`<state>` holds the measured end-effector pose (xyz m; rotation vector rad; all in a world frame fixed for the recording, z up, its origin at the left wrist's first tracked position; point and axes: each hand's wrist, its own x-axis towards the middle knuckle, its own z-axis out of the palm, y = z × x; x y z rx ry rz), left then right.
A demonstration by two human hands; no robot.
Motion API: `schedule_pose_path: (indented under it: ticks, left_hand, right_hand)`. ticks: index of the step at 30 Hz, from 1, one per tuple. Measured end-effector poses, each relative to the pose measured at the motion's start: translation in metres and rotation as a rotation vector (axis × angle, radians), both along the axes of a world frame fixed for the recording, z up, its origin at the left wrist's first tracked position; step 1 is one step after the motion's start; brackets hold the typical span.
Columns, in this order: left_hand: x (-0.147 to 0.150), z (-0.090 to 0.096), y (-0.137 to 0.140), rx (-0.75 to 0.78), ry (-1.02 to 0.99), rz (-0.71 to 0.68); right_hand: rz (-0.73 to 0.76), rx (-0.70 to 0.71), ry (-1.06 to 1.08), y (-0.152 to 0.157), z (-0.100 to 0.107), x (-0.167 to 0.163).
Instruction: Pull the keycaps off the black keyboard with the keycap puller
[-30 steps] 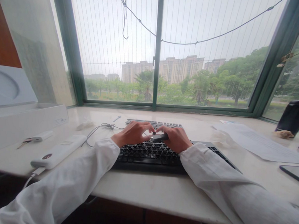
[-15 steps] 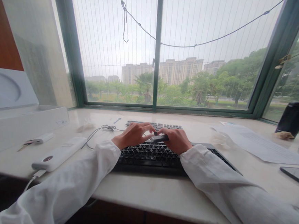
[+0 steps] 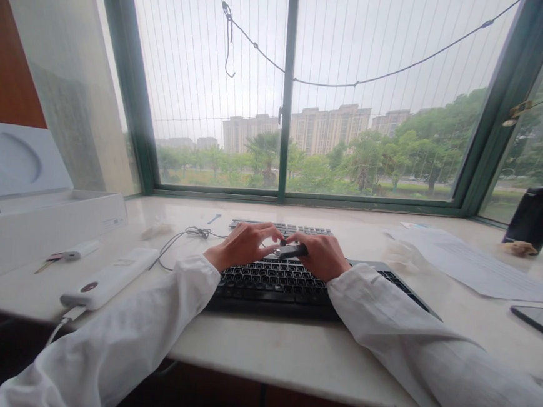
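Note:
Both hands are close together above the far part of a black keyboard. My right hand is closed around a short dark handheld tool with a shiny end pointing left. The thumb and forefinger of my left hand curve together at a small black piece, which looks like a keycap. Fingers of my right hand reach up to the same piece. Behind my hands lies a second, light-coloured keyboard, partly covered by them. My wrists hide part of the black keyboard's sides.
To the left are a white power bank with a cable plugged in, keys, a coiled dark cable and an open white box. At right are paper sheets, a phone and a black cylinder.
The whole view has shifted very slightly. Both hands keep their hold and position over the keyboard.

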<state>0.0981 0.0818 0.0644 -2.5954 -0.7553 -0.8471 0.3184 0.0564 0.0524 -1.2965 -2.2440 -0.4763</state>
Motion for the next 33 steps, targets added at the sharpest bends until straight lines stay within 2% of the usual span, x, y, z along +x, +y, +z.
schedule_pose_path:
  ticks: [10,16,19,25,29,33]
  left_hand:
    - [0.001,0.001,-0.003,0.054,-0.081,-0.052]
    - [0.001,0.003,-0.006,0.049,-0.094,-0.086]
    - [0.000,0.004,-0.004,0.042,-0.077,-0.054]
    - [-0.014,0.000,0.018,-0.011,-0.099,0.122]
    - [-0.025,-0.001,0.031,-0.058,-0.152,0.207]
    - [-0.031,0.000,0.037,-0.124,-0.233,0.255]
  right_hand:
    - [0.126,0.086,0.142,0.002,-0.004,0.002]
    - [0.195,0.092,0.251,0.000,-0.002,0.002]
    - [0.146,0.039,0.191,-0.001,0.000,0.002]
    - [0.069,-0.126,-0.030,-0.005,0.005,0.000]
    - [0.064,-0.145,-0.161,-0.006,0.011,0.003]
    - [-0.084,-0.128,-0.239,0.001,0.020,0.017]
